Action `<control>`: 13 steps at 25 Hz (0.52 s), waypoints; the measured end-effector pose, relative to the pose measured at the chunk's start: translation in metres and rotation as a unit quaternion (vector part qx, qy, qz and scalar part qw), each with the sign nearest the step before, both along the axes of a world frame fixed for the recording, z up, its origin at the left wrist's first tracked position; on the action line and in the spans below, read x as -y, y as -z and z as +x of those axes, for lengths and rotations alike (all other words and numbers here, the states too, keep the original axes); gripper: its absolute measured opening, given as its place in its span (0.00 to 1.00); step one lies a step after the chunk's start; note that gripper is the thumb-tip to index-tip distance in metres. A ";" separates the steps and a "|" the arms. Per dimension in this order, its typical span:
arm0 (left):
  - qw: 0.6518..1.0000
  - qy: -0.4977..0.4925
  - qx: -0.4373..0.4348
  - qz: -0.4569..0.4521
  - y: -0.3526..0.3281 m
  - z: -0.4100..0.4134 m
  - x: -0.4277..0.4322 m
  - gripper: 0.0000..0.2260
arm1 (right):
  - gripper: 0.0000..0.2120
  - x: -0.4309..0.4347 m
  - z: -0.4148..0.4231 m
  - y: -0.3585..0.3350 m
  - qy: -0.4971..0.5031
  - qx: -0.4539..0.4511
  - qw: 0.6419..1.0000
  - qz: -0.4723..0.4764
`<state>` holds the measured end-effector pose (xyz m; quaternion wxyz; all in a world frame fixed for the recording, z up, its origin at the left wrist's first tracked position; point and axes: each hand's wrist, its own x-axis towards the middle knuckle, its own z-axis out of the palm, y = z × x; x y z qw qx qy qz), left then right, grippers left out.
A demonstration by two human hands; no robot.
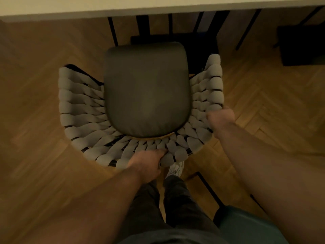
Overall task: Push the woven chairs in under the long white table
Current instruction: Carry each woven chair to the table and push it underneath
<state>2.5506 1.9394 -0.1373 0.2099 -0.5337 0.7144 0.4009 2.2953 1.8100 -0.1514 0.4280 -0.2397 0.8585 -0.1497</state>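
Observation:
A woven chair point(79, 113) with grey braided back and arms and a dark seat cushion point(146, 88) stands on the floor right below me, facing the long white table point(123, 6), whose edge runs along the top of the view. The seat's front lies just short of the table edge. My left hand point(146, 164) grips the top rim of the woven backrest at its middle. My right hand point(220, 119) grips the rim of the right armrest side.
Herringbone wood floor point(35, 155) lies all around. Dark chair and table legs point(112, 30) stand under the table. A dark block point(302, 44) sits under the table at the right. My shoe point(175, 169) is behind the chair, and a green seat point(246, 224) is at lower right.

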 end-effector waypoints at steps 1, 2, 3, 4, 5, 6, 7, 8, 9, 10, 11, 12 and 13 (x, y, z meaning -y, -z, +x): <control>1.000 -0.009 -0.002 -0.004 -0.003 0.005 0.000 0.30 | 0.16 -0.002 0.005 -0.003 -0.020 -0.016 1.000 -0.012; 1.000 -0.015 -0.003 -0.008 -0.004 0.009 0.003 0.29 | 0.17 0.000 0.009 -0.003 -0.033 -0.026 0.999 -0.034; 1.000 -0.018 0.001 -0.009 -0.007 0.013 0.007 0.29 | 0.16 0.004 0.016 -0.010 -0.046 -0.036 0.997 -0.051; 1.000 -0.023 0.007 -0.008 -0.008 0.015 0.010 0.30 | 0.16 0.010 0.019 -0.011 -0.057 -0.051 0.995 -0.063; 0.999 -0.029 0.010 -0.009 -0.008 0.017 0.016 0.30 | 0.15 0.020 0.021 -0.015 -0.060 -0.055 0.994 -0.075; 0.999 -0.037 0.007 -0.010 -0.008 0.016 0.021 0.31 | 0.15 0.029 0.022 -0.016 -0.057 -0.055 0.994 -0.078; 0.999 -0.044 -0.002 -0.015 -0.008 0.013 0.027 0.31 | 0.15 0.036 0.023 -0.018 -0.049 -0.049 0.995 -0.072; 0.998 -0.049 -0.013 -0.022 -0.008 0.009 0.033 0.30 | 0.15 0.043 0.022 -0.020 -0.045 -0.046 0.996 -0.064; 0.998 -0.053 -0.023 -0.029 -0.007 0.004 0.038 0.29 | 0.16 0.048 0.020 -0.021 -0.043 -0.047 0.996 -0.059; 0.997 -0.056 -0.031 -0.037 -0.004 -0.002 0.043 0.28 | 0.17 0.055 0.017 -0.021 -0.043 -0.050 0.996 -0.060; 0.997 -0.057 -0.034 -0.046 -0.002 -0.007 0.046 0.27 | 0.18 0.061 0.013 -0.021 -0.047 -0.055 0.996 -0.059; 0.996 -0.058 -0.033 -0.054 0.001 -0.012 0.049 0.25 | 0.19 0.066 0.010 -0.018 -0.050 -0.062 0.995 -0.058; 0.996 -0.058 -0.030 -0.059 0.003 -0.017 0.053 0.25 | 0.19 0.069 0.006 -0.017 -0.055 -0.070 0.995 -0.053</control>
